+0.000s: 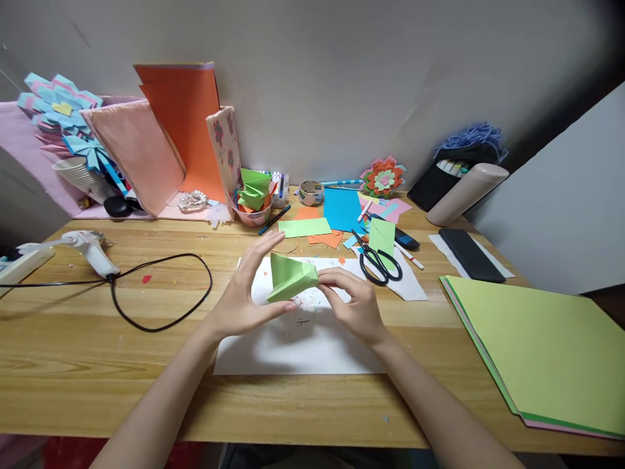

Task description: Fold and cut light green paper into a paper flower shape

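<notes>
Paper (295, 280), light green and folded into a hollow shape, is held up in the air over a white sheet (273, 357). Its small right end is pinched between the thumb and fingers of the right hand (359, 305). The left hand (241, 293) is spread wide around the big end, with its fingers held up and its thumb placed along the bottom edge. Whether the paper is touched by that thumb cannot be told. A dark shadow is thrown on the white sheet, and little bits and colored marks are scattered there too.

Black scissors (374, 256) are laid just to the right of the right hand, partly over a light green card (381, 231). Behind the hands, a green strip (305, 227) and a blue square (342, 212) are laid among orange scraps (326, 240). A roll of tape (311, 193) and an orange paper flower (384, 177) are set near the wall. On the far right, a pile of big colored sheets (547, 345) is stacked, with yellow-green on top. On the left side, a black cord (151, 330) is looped on the wooden table (122, 384).
</notes>
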`<control>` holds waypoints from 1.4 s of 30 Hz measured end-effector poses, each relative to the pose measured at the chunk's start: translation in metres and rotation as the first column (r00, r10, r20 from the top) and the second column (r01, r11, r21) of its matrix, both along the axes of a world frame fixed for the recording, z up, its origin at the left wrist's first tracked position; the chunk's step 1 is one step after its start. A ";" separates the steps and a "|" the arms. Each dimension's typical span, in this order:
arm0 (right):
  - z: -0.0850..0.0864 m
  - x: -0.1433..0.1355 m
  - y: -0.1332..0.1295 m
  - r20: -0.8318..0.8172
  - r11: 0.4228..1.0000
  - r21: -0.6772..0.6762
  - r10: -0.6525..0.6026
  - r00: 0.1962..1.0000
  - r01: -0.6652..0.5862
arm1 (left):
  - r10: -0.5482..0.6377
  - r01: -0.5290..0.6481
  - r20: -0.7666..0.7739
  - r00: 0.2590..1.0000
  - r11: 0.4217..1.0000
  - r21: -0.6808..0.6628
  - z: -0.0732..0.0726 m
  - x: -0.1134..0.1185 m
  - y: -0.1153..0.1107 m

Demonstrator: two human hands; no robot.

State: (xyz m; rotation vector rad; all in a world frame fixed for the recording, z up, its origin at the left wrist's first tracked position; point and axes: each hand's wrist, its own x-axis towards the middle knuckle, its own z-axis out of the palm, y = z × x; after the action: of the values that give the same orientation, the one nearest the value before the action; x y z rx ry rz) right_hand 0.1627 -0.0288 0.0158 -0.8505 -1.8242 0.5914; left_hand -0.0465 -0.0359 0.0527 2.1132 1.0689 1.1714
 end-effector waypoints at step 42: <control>0.002 -0.005 -0.012 -0.127 0.984 -0.021 0.173 0.977 -0.177 | 0.067 0.018 -0.135 0.989 0.836 0.548 -0.019 0.017 -0.008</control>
State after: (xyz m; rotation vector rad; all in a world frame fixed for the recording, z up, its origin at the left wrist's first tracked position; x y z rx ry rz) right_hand 0.1577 -0.0413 0.0182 -0.6630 -1.7898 0.7711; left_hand -0.0294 -0.0435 0.0337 2.6671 0.8914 1.4893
